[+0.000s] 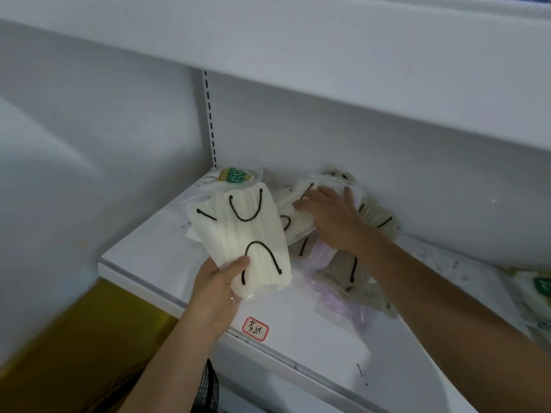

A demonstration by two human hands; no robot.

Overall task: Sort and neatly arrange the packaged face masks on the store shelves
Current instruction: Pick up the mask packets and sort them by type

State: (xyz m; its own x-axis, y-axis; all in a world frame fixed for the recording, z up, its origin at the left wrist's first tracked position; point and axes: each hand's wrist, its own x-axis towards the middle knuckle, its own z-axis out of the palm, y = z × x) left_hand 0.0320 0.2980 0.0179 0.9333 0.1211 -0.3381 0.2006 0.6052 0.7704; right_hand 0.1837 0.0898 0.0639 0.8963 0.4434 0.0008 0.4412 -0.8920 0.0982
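On the white shelf point(298, 317), left hand point(214, 293) grips a cream mask pack point(241, 234); right hand point(331, 216) lies flat on the pile point(340, 275).

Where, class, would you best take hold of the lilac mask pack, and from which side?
Pinch the lilac mask pack at its free near edge, coming from the shelf front. It lies flat, its far end tucked under the beige pack, so only the near part is open to a grip.

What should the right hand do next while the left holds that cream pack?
Probably curl the right hand around the cream pack it rests flat on and pull it out: that pack lies mixed with grey packs and a purple one, while the left hand already grips a matching cream pack.
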